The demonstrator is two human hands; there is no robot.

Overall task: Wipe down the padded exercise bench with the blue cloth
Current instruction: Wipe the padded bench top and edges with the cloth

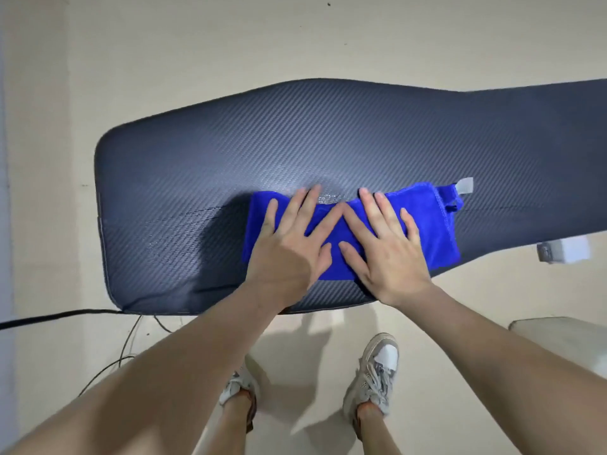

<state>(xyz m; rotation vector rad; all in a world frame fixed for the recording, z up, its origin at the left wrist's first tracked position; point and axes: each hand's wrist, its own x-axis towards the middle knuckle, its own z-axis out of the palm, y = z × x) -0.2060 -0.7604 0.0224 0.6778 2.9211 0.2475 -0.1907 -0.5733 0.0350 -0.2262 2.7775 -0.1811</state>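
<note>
The soft, folded blue microfibre cloth [433, 234] is laid flat at lower centre of the frame, on the dark, weave-textured padded bench [230, 152]. It is pressed by the left hand [289, 244] and right hand [391, 254], fingers straight and spread, nothing gripped. Light and limp, it is judged best driven by palm pressure; bunching is likely otherwise.

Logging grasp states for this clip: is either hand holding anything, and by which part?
Nothing is gripped. The left hand and right hand lie flat, fingers straight, pressing the blue cloth onto the bench.
</note>
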